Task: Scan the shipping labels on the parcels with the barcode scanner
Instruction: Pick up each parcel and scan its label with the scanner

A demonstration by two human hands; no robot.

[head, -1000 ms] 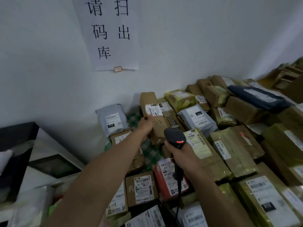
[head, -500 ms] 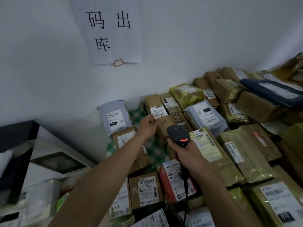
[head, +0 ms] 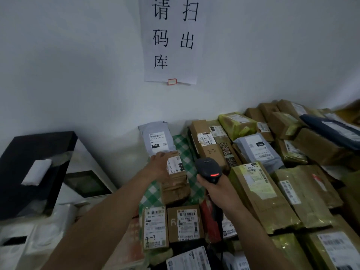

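"Left hand (head: 161,165), item 1: what does it do?"

"From my station I read it thus: fingers stretched out over the far end of a brown parcel (head: 175,189), touching it just beside its shipping label (head: 174,165) marked 010. Nothing is gripped. The parcel lies on a green checked cloth (head: 184,152), its far end just below a grey mailer (head: 155,138) that leans on the wall (head: 78,75)."

"Item 2, the right hand (head: 217,191)?"

"Curled tight round the handle of the black barcode scanner (head: 208,167). I see the scanner head upright, between the brown parcel and a box (head: 209,148) marked 2-2, with a red light lit on its back. Which label it faces I cannot tell."

"And the surroundings?"

"Parcels (head: 259,191) in brown and yellow-green wrapping crowd the right side, labels upward. A paper notice (head: 171,39) with printed characters hangs on the wall; a black-topped white machine (head: 35,162) stands at the left."
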